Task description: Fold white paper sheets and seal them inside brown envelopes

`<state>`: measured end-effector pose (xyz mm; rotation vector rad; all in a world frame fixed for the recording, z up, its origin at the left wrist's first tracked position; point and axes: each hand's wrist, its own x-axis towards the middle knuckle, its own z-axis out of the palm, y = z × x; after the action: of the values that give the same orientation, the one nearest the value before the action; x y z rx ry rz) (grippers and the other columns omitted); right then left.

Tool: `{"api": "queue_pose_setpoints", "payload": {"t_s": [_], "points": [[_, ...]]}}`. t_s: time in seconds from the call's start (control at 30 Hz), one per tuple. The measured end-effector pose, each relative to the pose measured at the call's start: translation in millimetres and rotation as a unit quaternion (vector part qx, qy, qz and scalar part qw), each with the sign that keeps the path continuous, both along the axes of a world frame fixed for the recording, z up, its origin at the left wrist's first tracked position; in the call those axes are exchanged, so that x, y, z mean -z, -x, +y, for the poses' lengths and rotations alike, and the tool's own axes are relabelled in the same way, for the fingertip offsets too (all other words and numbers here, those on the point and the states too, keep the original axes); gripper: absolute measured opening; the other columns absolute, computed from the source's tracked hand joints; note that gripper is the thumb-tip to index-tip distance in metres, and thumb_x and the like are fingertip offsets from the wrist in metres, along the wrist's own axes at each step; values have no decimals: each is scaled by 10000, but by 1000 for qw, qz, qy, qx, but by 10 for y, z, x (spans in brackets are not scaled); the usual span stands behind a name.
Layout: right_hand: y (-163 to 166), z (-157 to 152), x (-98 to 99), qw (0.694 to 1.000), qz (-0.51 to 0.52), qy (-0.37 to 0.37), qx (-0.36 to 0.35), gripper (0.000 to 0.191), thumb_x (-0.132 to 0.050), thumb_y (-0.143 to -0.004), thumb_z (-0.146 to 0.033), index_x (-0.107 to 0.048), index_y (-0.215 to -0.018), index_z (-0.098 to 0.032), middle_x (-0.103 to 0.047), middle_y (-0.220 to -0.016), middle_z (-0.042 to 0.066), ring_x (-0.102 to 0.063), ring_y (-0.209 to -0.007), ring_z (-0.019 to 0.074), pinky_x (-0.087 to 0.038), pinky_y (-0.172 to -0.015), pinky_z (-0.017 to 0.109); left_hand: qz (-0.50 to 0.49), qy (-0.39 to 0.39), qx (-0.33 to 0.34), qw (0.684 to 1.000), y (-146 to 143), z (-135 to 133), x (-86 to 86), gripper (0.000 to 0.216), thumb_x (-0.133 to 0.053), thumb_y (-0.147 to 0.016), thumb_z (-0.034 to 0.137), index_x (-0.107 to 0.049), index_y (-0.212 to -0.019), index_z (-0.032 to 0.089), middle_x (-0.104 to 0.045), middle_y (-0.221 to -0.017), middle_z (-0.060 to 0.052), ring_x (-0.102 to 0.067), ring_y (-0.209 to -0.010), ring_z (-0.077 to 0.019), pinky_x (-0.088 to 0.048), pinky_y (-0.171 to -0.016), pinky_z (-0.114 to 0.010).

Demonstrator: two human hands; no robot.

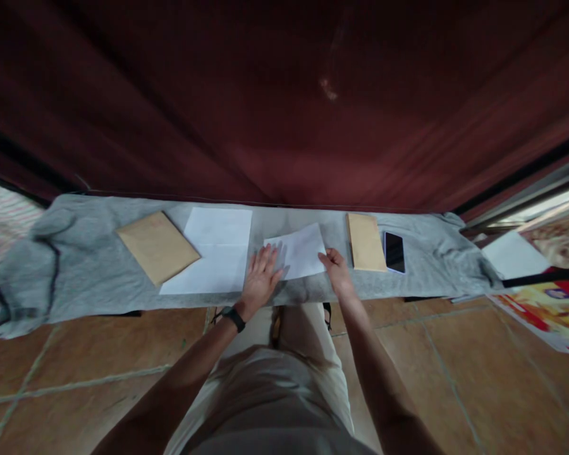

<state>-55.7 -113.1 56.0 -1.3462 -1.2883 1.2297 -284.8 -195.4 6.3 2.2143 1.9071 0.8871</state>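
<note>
I hold a small white sheet (302, 249) midway along the grey cloth-covered bench (424, 256), between its far and near edges. My left hand (262, 275) is flat, fingers a little apart, at the sheet's left end; a dark watch (234, 319) circles that wrist. My right hand (336, 265) is narrowed, pinching the sheet's right side by its near corner between thumb and fingers. Just left of my left hand, a larger white sheet (222, 253) with a crease across it reaches from close to the bench's far edge almost to its near edge. A brown envelope (159, 246) lies askew over its left side, towards the bench's left end. To the right of my right hand lies a second brown envelope (366, 243), and just beside that, towards the right end, a dark-screened phone (394, 253).
</note>
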Motion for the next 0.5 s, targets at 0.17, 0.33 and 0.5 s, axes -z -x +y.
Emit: {"api": "queue_pose_setpoints", "payload": {"t_s": [0.17,0.33,0.5], "points": [[-36,152,-621,976,-67,-205,29,242,-578,-918,-461,-581,-915,-219,-615,-779,-17,-574,-750,155,-474,-722,263,-143,-36,-66,987,137,65,-218,630,-360,-1060,480,-236,-1627,236,-182,-1718,-117,-189,-1582,-269,-235,-1285,-502],[109,-29,-640,903,-298,-285,-119,275,-417,-1032,-225,-635,-1199,-229,-706,-1192,71,-647,-1139,232,-502,-1031,390,-219,-63,-116,967,335,45,-290,577,-332,-1070,468,-314,-1598,237,-250,-1692,-118,-233,-1569,-236,-222,-1294,-465],[186,-331,145,831,-389,-332,-220,391,-450,-959,-73,-639,-1271,-214,-702,-1290,102,-636,-1225,243,-419,-1184,469,-235,-91,-146,957,475,-43,-256,502,-342,-1075,446,-443,-1523,242,-400,-1616,-115,-338,-1525,-223,-272,-1277,-456]]}}
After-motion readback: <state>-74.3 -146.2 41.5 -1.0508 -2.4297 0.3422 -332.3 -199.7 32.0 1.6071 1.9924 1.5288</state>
